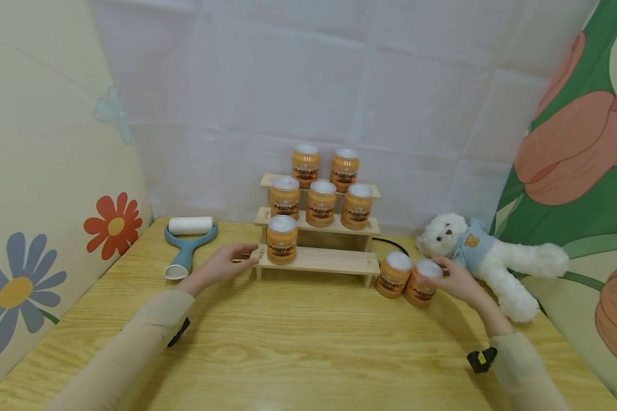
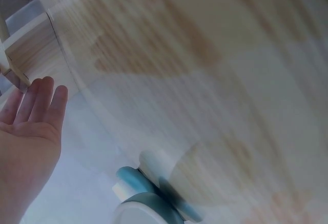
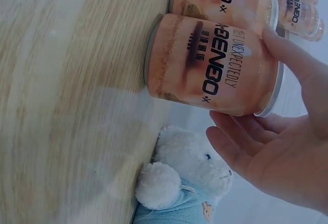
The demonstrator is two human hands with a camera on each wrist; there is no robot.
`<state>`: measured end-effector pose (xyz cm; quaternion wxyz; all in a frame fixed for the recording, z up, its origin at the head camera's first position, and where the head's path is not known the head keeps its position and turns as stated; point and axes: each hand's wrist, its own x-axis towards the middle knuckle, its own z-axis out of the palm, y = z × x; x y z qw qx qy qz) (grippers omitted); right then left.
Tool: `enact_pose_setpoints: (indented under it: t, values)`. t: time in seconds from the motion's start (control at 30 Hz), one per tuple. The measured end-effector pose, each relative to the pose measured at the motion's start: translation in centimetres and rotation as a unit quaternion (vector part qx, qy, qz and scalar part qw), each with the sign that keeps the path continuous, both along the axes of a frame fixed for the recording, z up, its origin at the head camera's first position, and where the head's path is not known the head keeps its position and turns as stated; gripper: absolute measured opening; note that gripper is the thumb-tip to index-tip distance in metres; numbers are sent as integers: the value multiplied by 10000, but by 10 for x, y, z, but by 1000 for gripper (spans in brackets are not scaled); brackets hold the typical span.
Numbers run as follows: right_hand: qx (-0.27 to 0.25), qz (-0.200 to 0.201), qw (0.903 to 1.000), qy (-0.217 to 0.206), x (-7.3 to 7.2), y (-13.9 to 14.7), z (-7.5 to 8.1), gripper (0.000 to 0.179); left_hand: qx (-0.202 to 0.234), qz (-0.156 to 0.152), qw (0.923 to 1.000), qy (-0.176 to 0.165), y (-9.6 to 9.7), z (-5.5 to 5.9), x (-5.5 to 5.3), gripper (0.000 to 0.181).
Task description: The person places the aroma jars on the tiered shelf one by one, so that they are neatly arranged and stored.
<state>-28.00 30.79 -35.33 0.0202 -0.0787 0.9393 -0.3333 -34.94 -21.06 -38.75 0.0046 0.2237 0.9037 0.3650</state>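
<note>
A three-tier wooden shelf (image 1: 329, 261) carries orange cans with pale lids: two on top, three in the middle, and one can (image 1: 281, 242) at the lowest tier's left end. My left hand (image 1: 231, 264) is at that tier's left end, its fingertips against the board's edge; the left wrist view shows the fingers (image 2: 43, 101) fairly straight. Right of the shelf, two more cans stand side by side on the table. My right hand (image 1: 457, 281) grips the outer can (image 1: 420, 288), thumb on one side near the lid and fingers on the other. The inner can (image 1: 392, 279) stands beside it.
On the wooden table (image 1: 308, 342), a lint roller (image 1: 187, 245) with a blue handle lies at the left. A white teddy bear (image 1: 475, 251) in a blue shirt lies at the right, close behind my right hand. A white cloth (image 1: 313, 74) hangs behind the shelf.
</note>
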Motion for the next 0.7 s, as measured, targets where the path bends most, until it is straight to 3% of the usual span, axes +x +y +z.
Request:
enact_pose_setpoints:
  t: [0.17,0.7]
  values:
    - [55,213,9997,-40,7,0,1,81,-5,65,9999,-83,0,0,0,60]
    - [-72,316,9975,633,24,-19,-2,62,7,-23,10000,65,1,0,1,57]
